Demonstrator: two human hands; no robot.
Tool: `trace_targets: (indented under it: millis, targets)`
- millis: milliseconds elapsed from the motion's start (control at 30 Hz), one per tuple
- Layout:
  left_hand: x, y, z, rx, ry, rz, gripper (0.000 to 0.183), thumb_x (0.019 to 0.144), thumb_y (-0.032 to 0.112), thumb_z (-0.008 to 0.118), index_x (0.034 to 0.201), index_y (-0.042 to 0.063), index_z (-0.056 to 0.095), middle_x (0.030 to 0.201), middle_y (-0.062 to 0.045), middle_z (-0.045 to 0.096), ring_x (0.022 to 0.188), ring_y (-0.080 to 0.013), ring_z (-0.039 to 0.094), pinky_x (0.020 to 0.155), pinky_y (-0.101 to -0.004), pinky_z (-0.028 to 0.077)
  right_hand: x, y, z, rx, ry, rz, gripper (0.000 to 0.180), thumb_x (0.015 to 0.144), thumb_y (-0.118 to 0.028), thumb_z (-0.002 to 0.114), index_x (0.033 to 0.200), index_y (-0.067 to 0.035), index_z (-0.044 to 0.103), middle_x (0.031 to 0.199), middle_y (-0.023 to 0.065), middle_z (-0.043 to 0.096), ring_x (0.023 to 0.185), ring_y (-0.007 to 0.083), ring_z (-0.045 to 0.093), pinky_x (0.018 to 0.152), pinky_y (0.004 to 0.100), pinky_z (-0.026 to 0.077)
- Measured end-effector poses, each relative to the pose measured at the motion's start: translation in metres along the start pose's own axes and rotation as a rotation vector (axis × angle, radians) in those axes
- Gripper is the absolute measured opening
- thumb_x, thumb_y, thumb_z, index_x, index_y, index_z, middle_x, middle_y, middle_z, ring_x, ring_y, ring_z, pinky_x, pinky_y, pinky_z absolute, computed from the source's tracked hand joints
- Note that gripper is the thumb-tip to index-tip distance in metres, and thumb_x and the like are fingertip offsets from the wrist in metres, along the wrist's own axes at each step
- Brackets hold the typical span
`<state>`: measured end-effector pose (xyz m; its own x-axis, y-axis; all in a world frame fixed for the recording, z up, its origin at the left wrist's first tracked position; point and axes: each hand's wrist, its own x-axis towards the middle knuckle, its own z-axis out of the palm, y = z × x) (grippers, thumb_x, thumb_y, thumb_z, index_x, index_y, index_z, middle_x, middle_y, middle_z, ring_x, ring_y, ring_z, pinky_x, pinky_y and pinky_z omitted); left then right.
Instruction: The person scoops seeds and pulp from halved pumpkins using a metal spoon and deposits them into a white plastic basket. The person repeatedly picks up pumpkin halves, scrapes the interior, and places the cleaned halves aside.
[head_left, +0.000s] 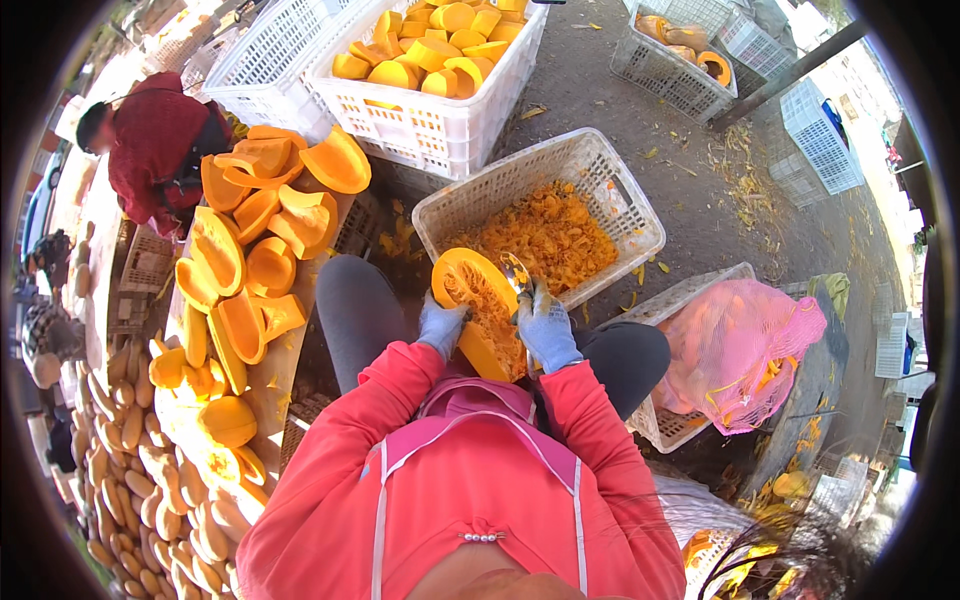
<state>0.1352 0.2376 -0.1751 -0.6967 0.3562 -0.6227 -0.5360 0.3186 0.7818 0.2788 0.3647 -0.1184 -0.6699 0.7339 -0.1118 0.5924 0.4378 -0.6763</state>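
In blue work gloves, my left hand (442, 324) holds a halved pumpkin (475, 346) by its left side, above my lap. Stringy orange pulp and seeds show in its hollow. My right hand (546, 328) grips a metal scoop or spoon (514, 271), its bowl smeared with pulp, at the pumpkin's right edge. Just beyond my hands is a dirty white plastic crate (649, 234) with scraped pumpkin pulp (559, 244) heaped on its bottom. Left of my knees, many cut pumpkin pieces (271, 266) lie piled on a wooden board (289, 356).
A white crate (420, 124) full of peeled pumpkin chunks stands ahead. To the right, a pink mesh bag (739, 349) lies on another crate (667, 442). Whole squashes (135, 480) cover the ground at lower left. A person in dark red (157, 139) bends at upper left.
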Motion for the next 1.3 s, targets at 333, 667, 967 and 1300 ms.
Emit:
trace_targets:
  millis: [333, 667, 967, 1300]
  targets:
    - [-0.006, -0.018, -0.003, -0.035, -0.023, 0.157, 0.099, 0.075, -0.007, 0.076, 0.156, 0.007, 0.021, 0.139, -0.015, 0.053, 0.126, -0.0276, 0.056, 0.098, -0.0358, 0.053, 0.018, -0.055, 0.032, -0.222, -0.294, 0.1, 0.047, 0.092, -0.014, 0.05, 0.134, 0.006, 0.044, 0.096, 0.0308, 0.069, 0.09, 0.0459, 0.068, 0.08, 0.0536, 0.053]
    - [-0.018, 0.003, 0.0, 0.018, -0.095, 0.198, 0.102, 0.076, -0.007, 0.071, 0.158, 0.003, 0.012, 0.137, -0.017, 0.055, 0.125, -0.0264, 0.057, 0.103, -0.035, 0.049, 0.044, -0.063, 0.038, -0.405, -0.362, 0.024, 0.035, 0.094, -0.013, 0.047, 0.125, 0.0, 0.053, 0.102, 0.0267, 0.071, 0.095, 0.041, 0.07, 0.081, 0.0503, 0.056]
    - [-0.006, -0.005, -0.007, 0.027, -0.166, 0.172, 0.102, 0.077, -0.004, 0.07, 0.159, 0.005, 0.011, 0.135, -0.019, 0.057, 0.122, -0.0275, 0.059, 0.102, -0.0351, 0.049, 0.054, -0.071, 0.036, -0.743, -0.538, -0.171, 0.026, 0.097, -0.017, 0.051, 0.119, -0.008, 0.062, 0.094, 0.0171, 0.074, 0.087, 0.0321, 0.075, 0.067, 0.0478, 0.059]
    - [-0.009, -0.008, -0.009, 0.105, -0.143, 0.133, 0.106, 0.076, 0.005, 0.076, 0.159, 0.004, 0.011, 0.132, -0.019, 0.06, 0.12, -0.0294, 0.061, 0.102, -0.0366, 0.049, 0.043, -0.064, 0.019, -0.488, -0.411, 0.058, 0.029, 0.097, -0.015, 0.047, 0.12, -0.002, 0.057, 0.099, 0.0267, 0.071, 0.094, 0.0419, 0.07, 0.079, 0.0505, 0.056]
